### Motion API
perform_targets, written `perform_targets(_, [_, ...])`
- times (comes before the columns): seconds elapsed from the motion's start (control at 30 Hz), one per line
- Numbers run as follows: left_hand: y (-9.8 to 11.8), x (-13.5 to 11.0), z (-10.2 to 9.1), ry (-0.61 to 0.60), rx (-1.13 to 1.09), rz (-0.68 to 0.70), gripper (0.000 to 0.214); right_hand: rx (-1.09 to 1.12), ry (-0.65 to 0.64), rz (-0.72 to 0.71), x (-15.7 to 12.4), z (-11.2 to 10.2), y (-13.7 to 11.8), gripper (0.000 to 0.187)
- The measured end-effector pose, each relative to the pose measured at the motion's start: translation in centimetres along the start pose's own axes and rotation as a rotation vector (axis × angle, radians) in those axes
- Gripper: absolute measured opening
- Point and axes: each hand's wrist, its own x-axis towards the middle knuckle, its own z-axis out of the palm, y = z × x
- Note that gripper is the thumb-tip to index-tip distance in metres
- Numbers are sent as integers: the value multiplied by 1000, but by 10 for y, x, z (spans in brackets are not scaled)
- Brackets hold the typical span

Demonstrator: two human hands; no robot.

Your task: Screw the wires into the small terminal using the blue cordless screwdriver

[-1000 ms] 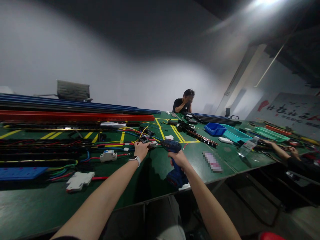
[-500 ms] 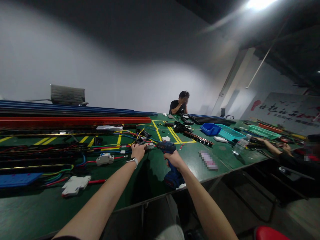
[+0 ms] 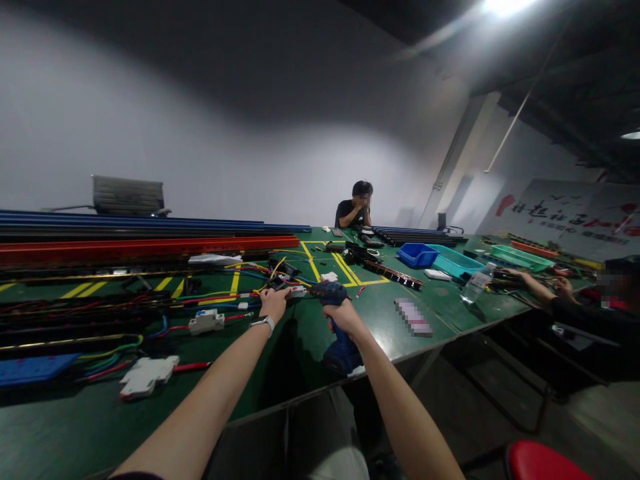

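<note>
My right hand (image 3: 343,317) is wrapped round the grip of a blue cordless drill (image 3: 343,353), which stands upright with its battery base low by the table's front edge. The drill's nose points left at a small white circuit breaker (image 3: 299,291). My left hand (image 3: 273,305), wearing a watch, is closed on that breaker, steadying it against the drill tip; a dark part beside the fingers is partly hidden. Coloured wires (image 3: 215,301) run leftward from there. Two more white circuit breakers, one (image 3: 207,321) with red leads and another (image 3: 148,377) nearer me, lie to the left.
Long orange rails (image 3: 150,248) and blue rails (image 3: 125,220) lie across the back left. Rightward are a blue bin (image 3: 417,255), a turquoise tray (image 3: 456,262), a water bottle (image 3: 477,285) and a blurred flat pinkish item (image 3: 413,317). One person (image 3: 354,212) sits opposite; another's arm (image 3: 537,291) reaches in from the right.
The view has shifted slightly, so most things sit a little further left. Both hands keep their holds, with the drill still against the breaker. The person opposite has moved their hands at the face slightly.
</note>
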Motion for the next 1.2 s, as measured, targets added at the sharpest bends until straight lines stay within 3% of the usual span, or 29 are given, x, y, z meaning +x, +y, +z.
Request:
perform_targets(0.53, [0,1,2,16,-51,-2,48,-2,-32,-21,5,1,6,7])
perform_targets(0.87, [4,-2,-3,-1,24,-1,49,-35,18,-21,-3,2,-1,8])
perform_targets(1.2, [1,4,8,-8,50,-36,52,-64,-10,-44,-2,2,1,11])
